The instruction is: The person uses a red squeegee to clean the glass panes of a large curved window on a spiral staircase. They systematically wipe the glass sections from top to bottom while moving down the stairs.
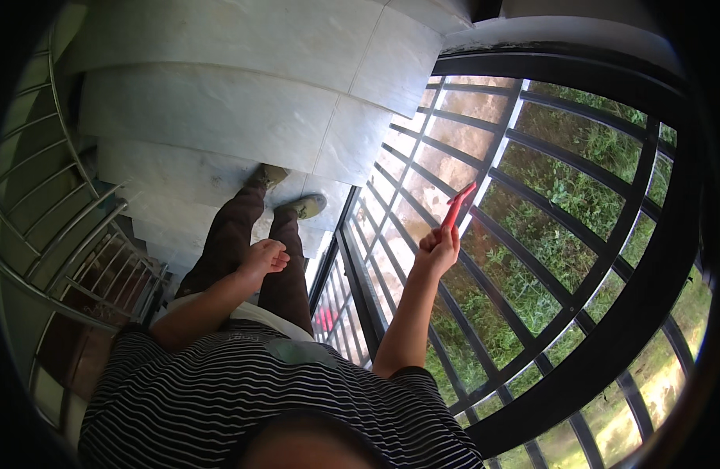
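Note:
My right hand (439,249) is closed around the handle of a slim red tool (455,208), whose kind I cannot make out. The tool points up and away, in front of a large window with dark metal bars (501,176); whether it touches the glass or a bar cannot be told. In front of my body, over my legs, my left hand (267,257) hangs with loosely curled fingers and nothing seen in it. My shoes (301,206) are on a pale tiled stair step (219,193).
Wide tiled steps (219,111) lie ahead of my feet. A stainless-steel stair railing (78,234) curves along the left. The dark window frame (360,281) stands close on the right, with green plants (559,193) and bare ground beyond the bars.

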`<action>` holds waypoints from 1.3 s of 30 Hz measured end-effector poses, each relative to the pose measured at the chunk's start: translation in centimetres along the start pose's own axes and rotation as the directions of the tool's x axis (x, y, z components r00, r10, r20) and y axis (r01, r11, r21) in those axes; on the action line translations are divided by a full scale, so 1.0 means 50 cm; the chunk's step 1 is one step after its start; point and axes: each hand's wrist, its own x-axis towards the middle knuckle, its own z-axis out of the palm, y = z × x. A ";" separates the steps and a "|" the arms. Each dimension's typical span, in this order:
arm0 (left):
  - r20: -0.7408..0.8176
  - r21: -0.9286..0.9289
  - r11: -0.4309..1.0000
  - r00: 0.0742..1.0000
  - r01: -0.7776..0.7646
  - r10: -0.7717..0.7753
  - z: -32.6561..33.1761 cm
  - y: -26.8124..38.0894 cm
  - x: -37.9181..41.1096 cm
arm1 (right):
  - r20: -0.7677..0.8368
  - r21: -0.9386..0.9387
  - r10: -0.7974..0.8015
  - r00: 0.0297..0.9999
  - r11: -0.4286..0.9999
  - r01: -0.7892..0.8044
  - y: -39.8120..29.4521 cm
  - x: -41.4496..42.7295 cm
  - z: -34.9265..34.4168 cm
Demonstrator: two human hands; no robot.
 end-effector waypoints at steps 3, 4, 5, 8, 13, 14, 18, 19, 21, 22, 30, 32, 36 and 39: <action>-0.003 0.022 1.000 1.000 0.011 -0.011 -0.002 -0.009 0.007 | -0.018 -0.003 0.012 1.000 1.000 -0.012 -0.001 0.003 -0.010; 0.006 0.025 1.000 1.000 0.006 -0.006 -0.001 -0.005 0.005 | 0.004 0.007 0.017 1.000 1.000 -0.017 0.004 0.024 -0.001; 0.016 0.027 1.000 1.000 0.001 -0.002 -0.001 -0.002 0.002 | 0.026 0.017 0.021 0.999 1.000 -0.022 0.010 0.044 0.008; 0.004 0.018 1.000 1.000 -0.004 0.004 0.003 0.014 -0.009 | 0.053 0.030 0.025 0.998 0.999 -0.026 0.022 0.085 0.043; -0.028 0.063 0.998 1.000 -0.006 0.008 -0.009 0.005 0.004 | 0.244 0.063 -0.073 0.967 0.996 0.060 -0.062 0.098 0.106; -0.035 0.071 0.997 0.999 -0.003 0.006 -0.009 0.004 0.005 | 0.272 0.090 -0.067 0.960 0.995 0.044 -0.077 0.125 0.124; -0.035 0.036 0.999 0.999 -0.039 0.040 -0.001 0.015 0.010 | 0.192 0.086 -0.009 0.981 0.996 -0.007 -0.093 0.190 0.245; -0.029 0.023 0.999 0.998 -0.047 0.048 0.001 0.018 0.012 | 0.187 0.085 -0.018 0.982 0.996 0.002 -0.087 0.206 0.262; -0.023 -0.010 0.998 0.998 -0.055 0.055 0.000 0.016 0.012 | 0.168 0.127 -0.032 0.985 0.992 0.011 -0.075 0.213 0.280; -0.036 -0.042 0.998 0.998 -0.046 0.044 -0.001 0.013 0.012 | 0.182 0.123 -0.041 0.982 0.992 0.019 -0.069 0.205 0.282; -0.047 -0.021 0.999 0.998 -0.030 0.029 -0.003 0.001 0.018 | 0.195 0.123 -0.027 0.981 0.992 0.003 -0.062 0.220 0.228; -0.041 -0.024 0.999 0.999 -0.026 0.025 0.003 0.003 0.026 | 0.170 0.144 -0.039 0.985 0.990 0.015 -0.057 0.227 0.248; 0.008 -0.053 0.996 0.997 -0.074 0.075 0.007 0.019 0.004 | 0.202 0.166 -0.059 0.978 0.986 0.026 -0.101 0.151 0.229; 0.015 -0.006 0.998 0.997 -0.069 0.069 0.007 0.022 0.005 | 0.202 0.176 -0.114 0.973 0.981 0.079 -0.202 0.057 0.202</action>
